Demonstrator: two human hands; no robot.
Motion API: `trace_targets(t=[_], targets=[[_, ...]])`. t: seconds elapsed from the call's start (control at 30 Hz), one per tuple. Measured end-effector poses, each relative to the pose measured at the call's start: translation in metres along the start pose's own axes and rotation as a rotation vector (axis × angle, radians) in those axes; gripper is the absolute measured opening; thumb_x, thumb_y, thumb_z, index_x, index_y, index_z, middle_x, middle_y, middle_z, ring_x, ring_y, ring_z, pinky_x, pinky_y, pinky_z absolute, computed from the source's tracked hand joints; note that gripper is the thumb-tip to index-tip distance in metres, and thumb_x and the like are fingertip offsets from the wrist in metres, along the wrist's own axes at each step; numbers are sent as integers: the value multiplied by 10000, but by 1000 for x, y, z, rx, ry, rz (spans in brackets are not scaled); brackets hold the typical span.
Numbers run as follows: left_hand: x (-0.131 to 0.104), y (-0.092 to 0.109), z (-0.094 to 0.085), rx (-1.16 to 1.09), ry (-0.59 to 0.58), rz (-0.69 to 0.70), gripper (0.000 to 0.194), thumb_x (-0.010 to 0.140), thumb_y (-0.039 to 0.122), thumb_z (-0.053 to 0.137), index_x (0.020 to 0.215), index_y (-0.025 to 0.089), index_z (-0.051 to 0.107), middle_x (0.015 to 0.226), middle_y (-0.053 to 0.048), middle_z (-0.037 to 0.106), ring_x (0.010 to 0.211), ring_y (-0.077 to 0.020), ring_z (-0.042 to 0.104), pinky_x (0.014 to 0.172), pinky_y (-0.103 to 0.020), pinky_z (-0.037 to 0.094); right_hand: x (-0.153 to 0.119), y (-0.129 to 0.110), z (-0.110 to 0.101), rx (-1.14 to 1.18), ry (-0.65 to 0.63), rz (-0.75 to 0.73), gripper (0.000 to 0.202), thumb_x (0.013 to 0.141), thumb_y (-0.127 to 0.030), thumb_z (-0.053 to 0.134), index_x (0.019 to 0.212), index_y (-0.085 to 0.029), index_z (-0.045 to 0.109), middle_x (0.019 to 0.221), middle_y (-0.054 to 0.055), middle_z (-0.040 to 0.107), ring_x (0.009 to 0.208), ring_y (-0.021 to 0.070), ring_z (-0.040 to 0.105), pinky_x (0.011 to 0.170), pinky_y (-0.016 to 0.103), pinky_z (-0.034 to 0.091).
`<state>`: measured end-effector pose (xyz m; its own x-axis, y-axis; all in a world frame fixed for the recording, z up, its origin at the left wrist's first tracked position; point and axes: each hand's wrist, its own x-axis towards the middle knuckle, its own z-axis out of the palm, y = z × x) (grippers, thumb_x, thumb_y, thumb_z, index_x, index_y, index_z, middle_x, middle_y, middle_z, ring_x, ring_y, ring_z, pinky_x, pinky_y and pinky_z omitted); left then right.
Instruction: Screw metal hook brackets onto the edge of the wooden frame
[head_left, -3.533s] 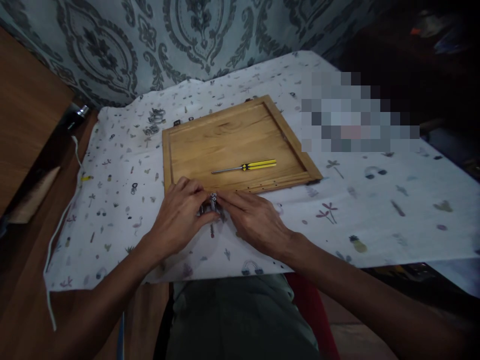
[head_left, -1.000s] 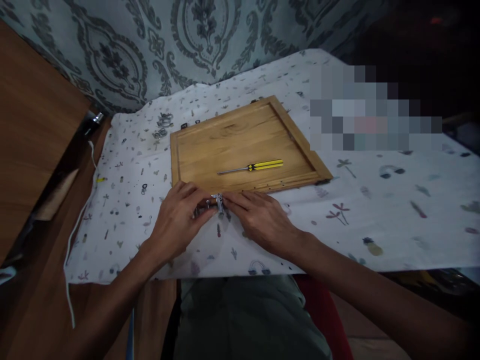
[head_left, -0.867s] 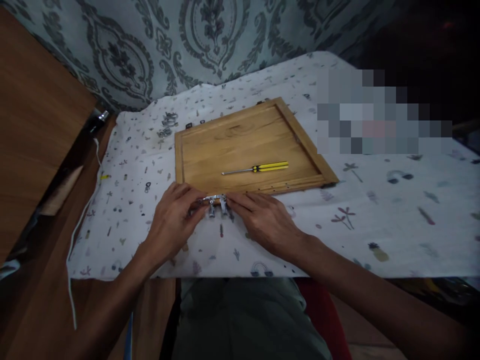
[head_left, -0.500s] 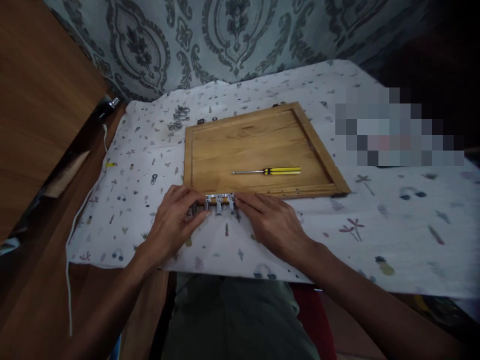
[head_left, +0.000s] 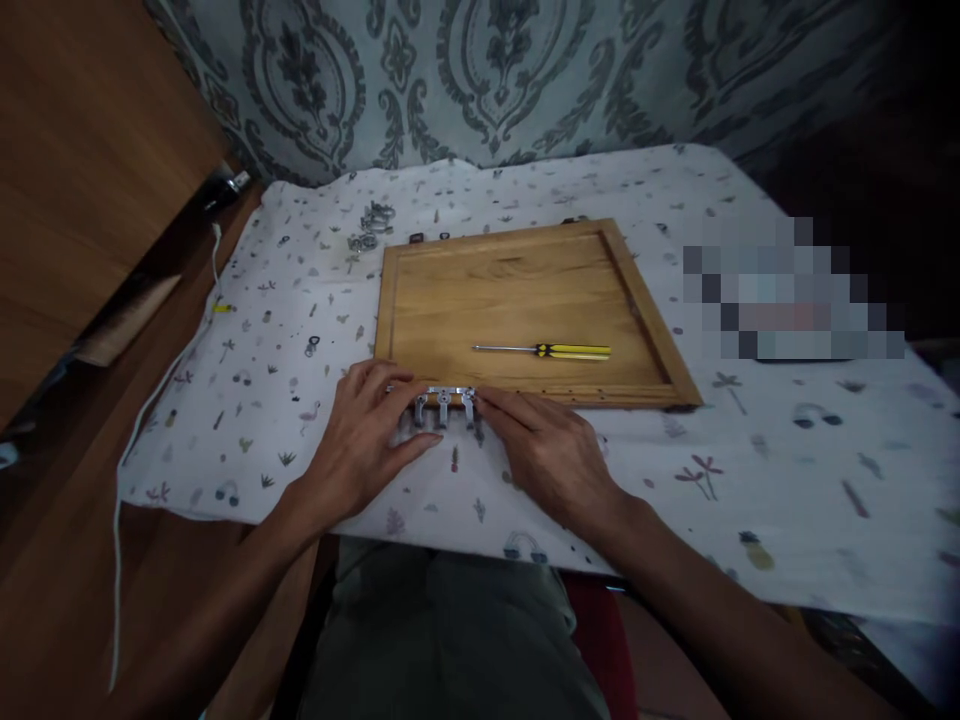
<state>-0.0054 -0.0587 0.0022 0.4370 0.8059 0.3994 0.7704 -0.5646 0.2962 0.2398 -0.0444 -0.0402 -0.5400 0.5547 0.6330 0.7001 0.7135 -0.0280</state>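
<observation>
A silvery metal hook rack (head_left: 443, 397) lies along the near edge of a wooden framed board (head_left: 495, 300), three of its hooks showing and pointing toward me. My left hand (head_left: 367, 430) grips the rack's left end, fingers on top; its thumb is stretched out just below the hooks. At the right end, my right hand (head_left: 551, 445) pinches the rack with its fingers together, the fingertips partly hidden. On the board's panel rests a screwdriver (head_left: 544, 350) with a yellow and black handle, its shaft toward the left. Several small holes dot the board's near rail.
A patterned white cloth (head_left: 262, 420) covers the table. Small metal pieces (head_left: 371, 228) are heaped beyond the board's left corner, and a small metal ring piece (head_left: 312, 346) lies left of it. A white cord (head_left: 118, 560) hangs at the left. A blurred-out item (head_left: 787, 300) sits at the right.
My left thumb has moved off the hooks and away to the right. Both hands stay at the rack, and the camera view has shifted slightly.
</observation>
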Motion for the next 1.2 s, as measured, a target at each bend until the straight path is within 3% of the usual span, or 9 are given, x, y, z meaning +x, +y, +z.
trace_targets(t=[0.1, 0.2, 0.37, 0.57, 0.67, 0.77, 0.93, 1.03, 1.2], targets=[[6, 0, -2, -47, -16, -8, 377, 1002, 498, 669, 1238, 204, 660, 1226, -108, 662, 1211, -313, 540, 1039, -503, 492, 0, 0, 0, 0, -11, 1, 411, 864, 83, 494, 1089, -113, 776, 1117, 86, 840, 843, 220, 761, 721, 336, 616], [22, -2, -9, -137, -84, -22, 263, 1034, 405, 634, 1184, 194, 679, 1172, -91, 682, 1146, -277, 582, 990, -444, 517, 0, 0, 0, 11, -18, 1, 432, 848, 93, 487, 1098, -109, 776, 1118, 90, 839, 842, 221, 758, 730, 339, 619], [75, -2, -8, -140, -171, 36, 175, 1028, 196, 556, 1136, 183, 692, 1121, -74, 693, 1097, -251, 613, 985, -420, 517, -2, 1, 2, 30, -48, 7, 428, 861, 85, 491, 1121, -104, 775, 1137, 105, 832, 857, 235, 754, 735, 361, 619], [131, 26, 10, 28, -349, 94, 210, 994, 92, 511, 1014, 158, 709, 1103, -105, 685, 1109, -278, 624, 963, -420, 515, -5, 2, 5, 32, -93, 21, 392, 912, 40, 525, 1171, -124, 769, 1172, 101, 824, 895, 234, 753, 765, 356, 614], [126, 30, 8, 4, -363, 89, 215, 1028, 140, 494, 1013, 164, 707, 1080, -96, 691, 1084, -274, 638, 957, -427, 518, -4, 1, 5, 29, -100, 35, 368, 927, 19, 548, 1181, -132, 767, 1160, 100, 826, 887, 235, 748, 756, 353, 606], [102, 18, 0, -85, -346, 80, 161, 1039, 288, 581, 1069, 184, 702, 1093, -79, 702, 1101, -277, 633, 974, -439, 512, -3, 0, 4, 29, -94, 43, 303, 950, -15, 563, 1132, -127, 777, 1107, 104, 833, 872, 242, 749, 730, 356, 601], [61, 0, -5, -91, -356, 40, 414, 949, 574, 712, 1121, 198, 690, 1122, -83, 682, 1108, -296, 591, 936, -443, 514, -2, 0, 2, 54, -129, 61, 345, 922, 7, 574, 1167, -134, 772, 1191, 106, 820, 919, 246, 760, 760, 359, 603], [48, 2, 1, -26, -301, 23, 502, 882, 605, 779, 1134, 179, 689, 1224, -112, 645, 1188, -329, 549, 1010, -494, 495, -3, 1, 3, 68, -146, 62, 347, 925, -7, 581, 1193, -126, 768, 1208, 118, 815, 935, 251, 765, 779, 368, 609], [43, 9, 12, -1, -273, -34, 465, 841, 537, 841, 1094, 179, 687, 1238, -109, 618, 1247, -350, 520, 1067, -530, 471, -4, 1, 5, 84, -156, 76, 372, 911, 14, 573, 1180, -144, 775, 1212, 116, 815, 939, 244, 768, 806, 377, 621]])
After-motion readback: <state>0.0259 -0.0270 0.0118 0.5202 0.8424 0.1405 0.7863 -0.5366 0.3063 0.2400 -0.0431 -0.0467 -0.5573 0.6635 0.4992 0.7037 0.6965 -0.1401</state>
